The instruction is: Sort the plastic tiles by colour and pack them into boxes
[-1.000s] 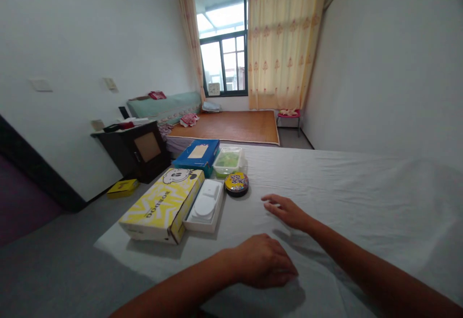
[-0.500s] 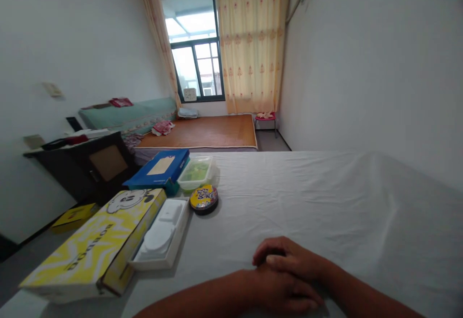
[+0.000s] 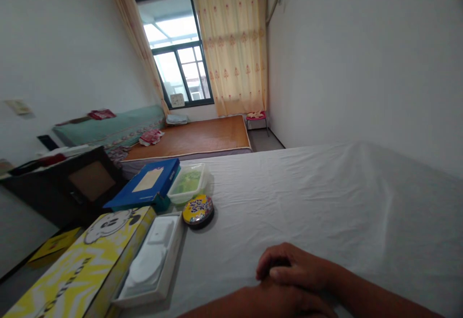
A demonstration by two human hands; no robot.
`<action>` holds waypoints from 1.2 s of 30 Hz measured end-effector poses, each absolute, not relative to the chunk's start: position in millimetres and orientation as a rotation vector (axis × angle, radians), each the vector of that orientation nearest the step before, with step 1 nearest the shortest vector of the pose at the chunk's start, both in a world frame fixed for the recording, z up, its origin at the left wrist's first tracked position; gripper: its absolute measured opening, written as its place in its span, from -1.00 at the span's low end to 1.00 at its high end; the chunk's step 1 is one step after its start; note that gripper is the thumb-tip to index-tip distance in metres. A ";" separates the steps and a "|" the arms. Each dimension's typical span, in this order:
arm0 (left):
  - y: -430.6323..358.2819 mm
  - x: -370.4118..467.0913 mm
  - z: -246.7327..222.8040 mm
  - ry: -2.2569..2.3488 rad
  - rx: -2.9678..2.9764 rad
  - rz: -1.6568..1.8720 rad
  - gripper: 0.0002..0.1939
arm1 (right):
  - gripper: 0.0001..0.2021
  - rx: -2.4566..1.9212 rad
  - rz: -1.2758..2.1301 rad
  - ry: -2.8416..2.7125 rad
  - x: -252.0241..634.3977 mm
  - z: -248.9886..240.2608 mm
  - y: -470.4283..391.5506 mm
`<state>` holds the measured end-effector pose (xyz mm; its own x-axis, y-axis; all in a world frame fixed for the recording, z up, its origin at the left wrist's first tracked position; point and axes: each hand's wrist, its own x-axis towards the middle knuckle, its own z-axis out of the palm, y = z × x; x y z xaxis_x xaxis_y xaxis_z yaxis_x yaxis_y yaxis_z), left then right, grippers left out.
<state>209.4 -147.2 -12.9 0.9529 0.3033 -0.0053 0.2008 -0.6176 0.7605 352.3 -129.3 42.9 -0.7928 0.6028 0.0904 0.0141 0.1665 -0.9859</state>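
My right hand point(image 3: 298, 266) lies across the back of my left hand near its wrist, its fingers loosely bent, with a gap between thumb and forefinger. Underneath, my left hand point(image 3: 285, 302) rests low on the white cloth, palm down, its fingers partly cut off by the bottom edge. Neither holds an object. To the left stand a round yellow-topped tin point(image 3: 197, 210), an open white box point(image 3: 151, 260) with white items inside, a yellow box point(image 3: 85, 265) with a cartoon face, a blue box point(image 3: 146, 183) and a clear tub point(image 3: 188, 183) with green contents.
White cloth point(image 3: 289, 187) covers the table, raised in folds at the right. Beyond its far edge is a bed point(image 3: 195, 137) below a window. A dark cabinet point(image 3: 90, 178) stands at the left, with a yellow box point(image 3: 54, 246) low beside it.
The view has tilted and shifted, so the boxes and tin sit lower and further left. My hands appear slightly lower, still crossed the same way.
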 end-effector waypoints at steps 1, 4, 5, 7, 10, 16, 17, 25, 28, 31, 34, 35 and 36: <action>-147.8 210.0 -9.8 0.358 2.270 0.153 -0.62 | -0.60 -0.580 1.669 -1.984 352.6 42.7 -129.1; -150.4 211.6 1.8 0.392 2.347 0.159 -0.63 | -0.61 -0.580 1.682 -1.982 353.5 41.1 -128.5; -151.3 211.9 5.1 0.404 2.380 0.163 -0.64 | -0.61 -0.583 1.687 -1.981 353.8 40.5 -128.3; -152.7 212.3 9.4 0.421 2.446 0.170 -0.65 | -0.61 -0.587 1.686 -1.983 354.1 39.6 -128.0; -154.1 213.1 10.3 0.452 2.523 0.185 -0.66 | -0.61 -0.580 1.674 -1.993 354.4 39.5 -128.1; -155.3 214.1 17.5 0.479 2.562 0.129 -0.65 | -0.62 -0.573 1.639 -2.011 353.9 41.3 -128.3; -155.5 213.9 20.0 0.475 2.556 0.120 -0.65 | -0.62 -0.571 1.638 -2.015 353.7 41.3 -128.2; -154.8 213.4 17.6 0.489 2.561 0.087 -0.64 | -0.62 -0.578 1.623 -2.024 353.2 40.5 -127.9; -153.1 214.0 12.6 0.474 2.557 0.102 -0.64 | -0.62 -0.586 1.608 -2.038 353.2 41.5 -128.5; -152.2 214.2 10.7 0.450 2.525 0.146 -0.65 | -0.62 -0.589 1.608 -2.026 353.1 41.3 -128.8; -152.2 214.1 9.8 0.446 2.498 0.179 -0.67 | -0.62 -0.588 1.605 -2.022 352.9 40.4 -128.8; -152.4 214.0 9.4 0.444 2.498 0.177 -0.67 | -0.62 -0.589 1.605 -2.023 352.8 40.3 -128.8; -152.6 214.0 9.1 0.448 2.504 0.173 -0.67 | -0.63 -0.593 1.607 -2.023 352.7 40.6 -128.9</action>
